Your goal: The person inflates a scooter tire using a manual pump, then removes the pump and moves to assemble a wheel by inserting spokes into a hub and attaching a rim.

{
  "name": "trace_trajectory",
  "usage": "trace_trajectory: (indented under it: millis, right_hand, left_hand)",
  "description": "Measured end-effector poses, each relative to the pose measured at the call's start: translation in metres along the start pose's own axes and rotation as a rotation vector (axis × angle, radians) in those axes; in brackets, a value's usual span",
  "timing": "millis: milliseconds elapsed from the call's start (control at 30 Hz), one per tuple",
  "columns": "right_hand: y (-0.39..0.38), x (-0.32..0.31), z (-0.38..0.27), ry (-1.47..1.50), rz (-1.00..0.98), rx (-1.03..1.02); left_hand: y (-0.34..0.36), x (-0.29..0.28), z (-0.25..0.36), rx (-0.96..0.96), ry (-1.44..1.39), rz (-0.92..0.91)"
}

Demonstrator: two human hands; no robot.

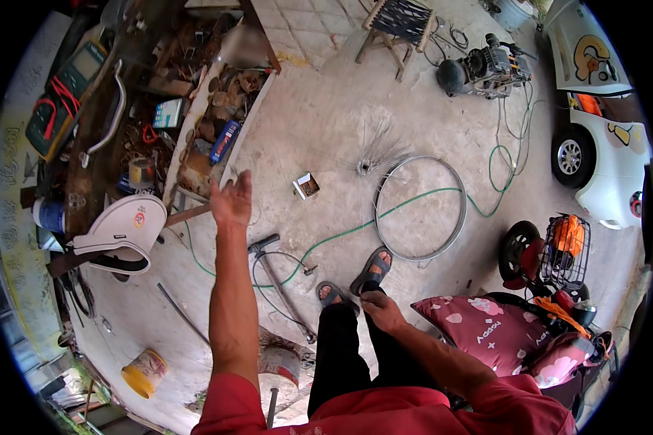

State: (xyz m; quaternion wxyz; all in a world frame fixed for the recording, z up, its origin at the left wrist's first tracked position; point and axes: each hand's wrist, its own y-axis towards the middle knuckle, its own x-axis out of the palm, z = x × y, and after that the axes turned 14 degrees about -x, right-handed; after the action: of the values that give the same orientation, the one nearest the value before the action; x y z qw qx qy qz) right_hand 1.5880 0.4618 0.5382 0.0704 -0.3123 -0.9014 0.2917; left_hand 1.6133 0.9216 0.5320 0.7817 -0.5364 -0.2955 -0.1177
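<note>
My left hand reaches out beside the workbench, palm showing and fingers spread, with nothing in it. My right hand rests at my dark-trousered knee; its fingers are partly hidden, and I see nothing in it. On the concrete floor ahead lies a bare metal wheel rim. To its left is a hub with many thin spokes fanned out around it. A small open box with small pieces inside sits between the hub and my left hand.
The cluttered workbench at left bears a multimeter, a phone and a blue box; a white cap is at its near end. A floor pump, green hose, compressor, stool and scooter stand around.
</note>
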Motion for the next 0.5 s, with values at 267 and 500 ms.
trace_trajectory:
  millis: [267, 500]
  right_hand:
    - [-0.005, -0.065, 0.010, 0.486, 0.173, 0.227]
    - [-0.014, -0.121, 0.001, 0.546, 0.291, 0.278]
  left_hand:
    - [-0.005, -0.065, -0.081, -0.248, 0.383, 0.077]
    - [-0.077, -0.176, -0.123, -0.482, 0.774, 0.438]
